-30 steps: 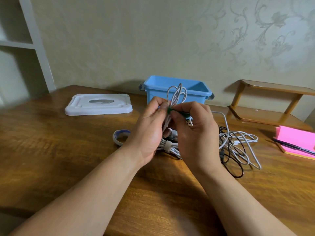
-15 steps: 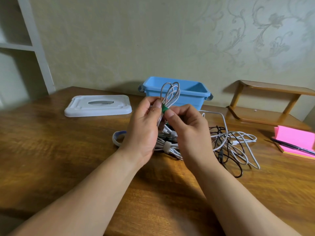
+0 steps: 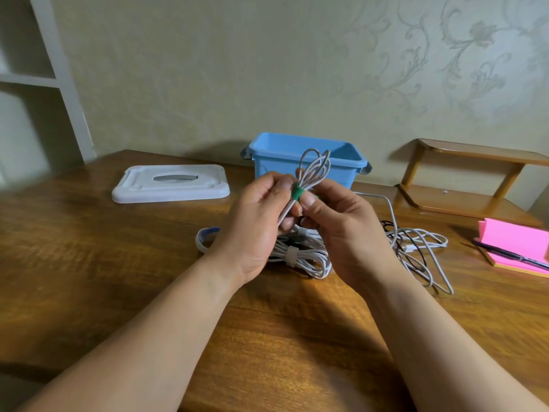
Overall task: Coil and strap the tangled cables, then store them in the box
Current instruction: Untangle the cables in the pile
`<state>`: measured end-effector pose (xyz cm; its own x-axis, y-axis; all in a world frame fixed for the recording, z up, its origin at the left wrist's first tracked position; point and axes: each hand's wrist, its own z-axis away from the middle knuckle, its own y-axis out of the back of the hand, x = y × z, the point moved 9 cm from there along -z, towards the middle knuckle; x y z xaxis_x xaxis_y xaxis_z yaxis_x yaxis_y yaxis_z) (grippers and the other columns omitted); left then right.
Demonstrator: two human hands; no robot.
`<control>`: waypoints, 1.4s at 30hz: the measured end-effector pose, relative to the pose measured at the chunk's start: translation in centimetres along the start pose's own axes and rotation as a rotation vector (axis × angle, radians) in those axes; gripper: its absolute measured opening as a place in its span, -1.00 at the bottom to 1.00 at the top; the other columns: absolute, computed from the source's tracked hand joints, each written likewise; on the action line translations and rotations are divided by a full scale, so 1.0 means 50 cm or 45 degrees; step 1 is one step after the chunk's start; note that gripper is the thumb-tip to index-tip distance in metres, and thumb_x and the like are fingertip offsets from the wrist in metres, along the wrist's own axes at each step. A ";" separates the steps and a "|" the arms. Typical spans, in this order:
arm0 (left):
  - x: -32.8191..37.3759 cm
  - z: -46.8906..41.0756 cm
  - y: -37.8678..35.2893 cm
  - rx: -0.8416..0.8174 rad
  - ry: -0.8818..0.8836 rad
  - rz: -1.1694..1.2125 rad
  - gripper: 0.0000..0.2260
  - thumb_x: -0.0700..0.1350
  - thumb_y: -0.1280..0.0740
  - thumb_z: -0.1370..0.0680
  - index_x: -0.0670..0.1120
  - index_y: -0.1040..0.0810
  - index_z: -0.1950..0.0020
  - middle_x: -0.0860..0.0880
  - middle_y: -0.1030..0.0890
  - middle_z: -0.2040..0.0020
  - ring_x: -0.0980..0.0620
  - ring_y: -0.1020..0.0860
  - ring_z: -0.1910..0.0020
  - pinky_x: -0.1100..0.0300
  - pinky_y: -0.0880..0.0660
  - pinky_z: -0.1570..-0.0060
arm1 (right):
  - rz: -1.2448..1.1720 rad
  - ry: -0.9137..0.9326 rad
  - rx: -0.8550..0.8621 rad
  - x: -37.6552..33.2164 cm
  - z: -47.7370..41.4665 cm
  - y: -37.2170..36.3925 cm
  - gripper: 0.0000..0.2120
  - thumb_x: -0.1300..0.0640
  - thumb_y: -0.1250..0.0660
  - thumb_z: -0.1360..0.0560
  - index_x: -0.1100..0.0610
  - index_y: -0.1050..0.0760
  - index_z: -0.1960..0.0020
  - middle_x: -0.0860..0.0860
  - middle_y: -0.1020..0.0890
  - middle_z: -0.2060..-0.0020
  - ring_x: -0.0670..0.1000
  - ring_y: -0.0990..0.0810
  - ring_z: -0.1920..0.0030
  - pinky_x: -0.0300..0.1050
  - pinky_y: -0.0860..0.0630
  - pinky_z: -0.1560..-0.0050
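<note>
Warm, grained wood forms the desk (image 3: pixel 89 263), backed by pale wallpaper with a floral scroll pattern. Both hands are raised above it, palms turned toward each other. The left hand (image 3: pixel 255 221) curls its fingers round the lower strands of a thin grey cable (image 3: pixel 316 168), whose long narrow loops stand above the fingertips. The right hand (image 3: pixel 347 230) pinches the green strap (image 3: pixel 297 193) wound round the loops' neck, thumb on top. Just behind the hands sits the open blue plastic box (image 3: pixel 267 171). Beneath them lies a white strapped coil (image 3: pixel 297 257). Right of the right hand is a loose tangle of white and black cables (image 3: pixel 421 251). A flat white lid (image 3: pixel 169 184) lies beyond the left hand.
</note>
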<state>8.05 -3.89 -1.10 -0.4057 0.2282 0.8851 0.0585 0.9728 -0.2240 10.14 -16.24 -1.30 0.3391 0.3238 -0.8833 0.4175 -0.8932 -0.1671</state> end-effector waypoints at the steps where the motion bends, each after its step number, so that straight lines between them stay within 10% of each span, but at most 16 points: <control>1: 0.001 0.000 0.001 0.005 -0.016 -0.063 -0.75 -0.11 -0.18 -0.78 -0.10 -0.65 -0.10 -0.02 -0.54 0.21 0.10 -0.44 0.25 0.22 -0.38 0.29 | 0.013 0.024 0.012 -0.004 0.001 0.000 -0.72 0.25 -0.36 -0.66 0.32 -0.59 -0.34 0.14 -0.65 0.09 0.22 -0.61 0.02 0.29 -0.56 -0.20; 5: 0.012 0.006 -0.005 -0.056 -0.084 -0.215 -0.74 0.06 -0.23 -0.75 0.04 -0.71 -0.13 -0.01 -0.56 0.16 0.03 -0.47 0.17 0.17 -0.46 0.22 | 0.109 0.161 0.119 -0.030 0.012 0.003 -0.83 0.33 -0.33 -0.66 0.37 -0.61 -0.21 0.29 -0.61 0.19 0.20 -0.64 0.19 0.04 -0.64 0.03; 10: 0.015 0.009 -0.005 -0.004 -0.068 -0.299 -0.73 0.04 -0.19 -0.77 0.13 -0.70 -0.10 0.10 -0.65 0.14 0.12 -0.56 0.15 0.18 -0.52 0.17 | 0.285 0.248 0.206 -0.039 0.018 0.001 -0.82 0.29 -0.43 -0.62 0.21 -0.68 -0.20 0.10 -0.77 -0.05 0.11 -0.74 -0.13 0.09 -0.65 -0.25; 14: 0.024 0.004 0.009 0.080 -0.151 -0.466 -0.64 0.16 -0.18 -0.75 -0.03 -0.68 -0.13 -0.07 -0.73 0.00 -0.07 -0.69 -0.04 -0.22 -0.64 -0.13 | 0.337 0.289 0.253 -0.041 0.024 -0.007 -0.87 0.25 -0.47 -0.60 0.22 -0.71 -0.13 0.01 -0.78 0.04 -0.06 -0.71 0.01 -0.12 -0.61 -0.07; 20: 0.028 0.009 0.004 0.091 -0.166 -0.596 -0.67 0.10 -0.13 -0.78 -0.04 -0.58 -0.03 0.12 -0.60 0.27 0.20 -0.54 0.28 0.18 -0.46 0.22 | 0.442 0.337 0.363 -0.047 0.032 0.012 -0.93 0.15 -0.54 -0.55 0.08 -0.73 -0.03 0.12 -0.73 0.03 0.16 -0.72 -0.03 0.29 -0.64 -0.12; 28: -0.010 -0.001 0.000 -0.072 0.206 0.112 -0.70 0.07 -0.22 -0.75 -0.02 -0.68 -0.03 -0.03 -0.42 0.35 0.10 -0.32 0.51 0.30 -0.16 0.56 | 0.274 0.160 0.156 -0.037 0.013 0.005 -0.92 0.27 -0.44 -0.60 0.23 -0.68 -0.08 0.07 -0.77 0.07 0.02 -0.73 0.01 -0.03 -0.64 -0.15; 34: -0.028 0.014 -0.026 -0.323 0.456 0.282 -0.56 0.18 -0.25 -0.67 -0.15 -0.54 -0.32 -0.02 -0.36 0.44 0.13 -0.26 0.60 0.32 -0.20 0.63 | 0.206 0.050 0.002 -0.026 0.014 -0.015 -0.79 0.11 -0.45 -0.59 0.23 -0.66 -0.14 0.12 -0.74 0.06 0.08 -0.70 -0.04 0.07 -0.60 -0.24; 39: -0.017 0.010 -0.017 -0.182 0.247 -0.067 -0.44 0.25 -0.10 -0.74 -0.19 -0.66 -0.13 -0.09 -0.47 0.37 0.01 -0.39 0.49 0.25 -0.25 0.56 | 0.120 0.081 0.149 -0.032 0.020 -0.007 -0.79 0.25 -0.40 -0.64 0.41 -0.48 0.01 0.29 -0.60 0.39 0.29 -0.63 0.43 0.19 -0.65 0.29; 42: -0.015 0.010 -0.028 -0.192 0.222 0.014 -0.48 0.18 -0.13 -0.75 -0.23 -0.64 -0.28 -0.04 -0.36 0.39 0.08 -0.29 0.49 0.27 -0.23 0.55 | 0.130 0.084 0.150 -0.022 0.015 0.003 -0.73 0.11 -0.51 -0.59 0.32 -0.55 0.01 0.45 -0.62 0.20 0.46 -0.66 0.22 0.52 -0.62 0.04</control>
<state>7.83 -5.43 -1.67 -0.2410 0.2294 0.9430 0.2029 0.9621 -0.1822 9.21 -16.95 -0.69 0.4312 0.2456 -0.8682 0.2773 -0.9517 -0.1315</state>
